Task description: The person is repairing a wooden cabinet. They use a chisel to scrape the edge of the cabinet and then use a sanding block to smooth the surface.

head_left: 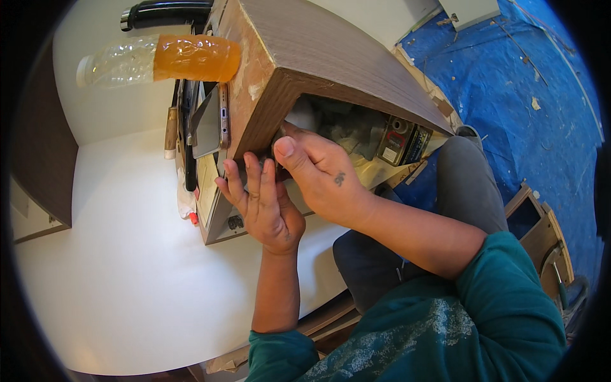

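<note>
In front of me is a wood-grain brown cabinet (344,48) with an opening facing me. My right hand (324,175) is at the near edge of that opening, its thumb and fingers closed in a pinch. A small dark bit shows by its fingertips, but what they grip is hidden. Just left of it, my left hand (270,216) is held up with fingers stretched, close against the cabinet's lower front edge. Inside the opening are a dark printed box (400,140) and crumpled clear plastic (353,130). A dark hinge (235,221) sits on the lower panel below my left hand.
A plastic bottle of orange liquid (197,57), a black flask (168,14) and a phone (224,118) are on the cabinet's left side. White board (127,286) spreads at left. Blue tarp (541,76) with debris covers the right floor; a wooden frame (541,235) lies there.
</note>
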Action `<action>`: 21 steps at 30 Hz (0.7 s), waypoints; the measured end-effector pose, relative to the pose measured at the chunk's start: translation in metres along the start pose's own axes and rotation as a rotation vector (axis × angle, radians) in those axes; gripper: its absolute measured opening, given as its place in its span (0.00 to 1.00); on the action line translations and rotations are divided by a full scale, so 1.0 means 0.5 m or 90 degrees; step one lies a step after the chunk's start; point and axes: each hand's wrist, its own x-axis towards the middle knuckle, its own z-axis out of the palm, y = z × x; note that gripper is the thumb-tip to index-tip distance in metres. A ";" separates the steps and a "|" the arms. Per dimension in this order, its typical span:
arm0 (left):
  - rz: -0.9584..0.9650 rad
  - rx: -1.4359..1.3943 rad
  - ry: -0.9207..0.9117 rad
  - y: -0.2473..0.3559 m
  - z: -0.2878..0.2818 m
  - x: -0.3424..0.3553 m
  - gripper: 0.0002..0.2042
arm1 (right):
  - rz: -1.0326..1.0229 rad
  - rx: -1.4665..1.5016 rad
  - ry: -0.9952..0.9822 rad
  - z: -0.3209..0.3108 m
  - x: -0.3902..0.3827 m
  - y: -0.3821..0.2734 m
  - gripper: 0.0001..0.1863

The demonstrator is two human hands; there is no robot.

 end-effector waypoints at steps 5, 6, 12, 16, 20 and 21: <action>-0.006 -0.001 0.005 -0.004 0.001 0.000 0.16 | 0.006 -0.006 0.011 0.002 0.003 0.003 0.21; -0.009 0.001 0.002 0.000 0.000 0.007 0.16 | 0.037 -0.012 0.009 -0.004 0.002 -0.004 0.21; -0.014 -0.004 0.017 -0.002 0.009 0.013 0.17 | 0.047 -0.016 0.034 -0.002 0.005 -0.008 0.21; -0.016 0.003 0.014 -0.001 0.008 0.013 0.17 | 0.067 -0.027 0.024 -0.008 0.004 -0.006 0.22; 0.008 0.006 -0.002 -0.001 0.000 0.015 0.18 | 0.010 -0.012 0.032 0.006 0.001 -0.010 0.23; 0.025 0.004 -0.002 -0.003 -0.004 0.014 0.18 | -0.007 -0.002 0.031 0.010 -0.003 -0.014 0.23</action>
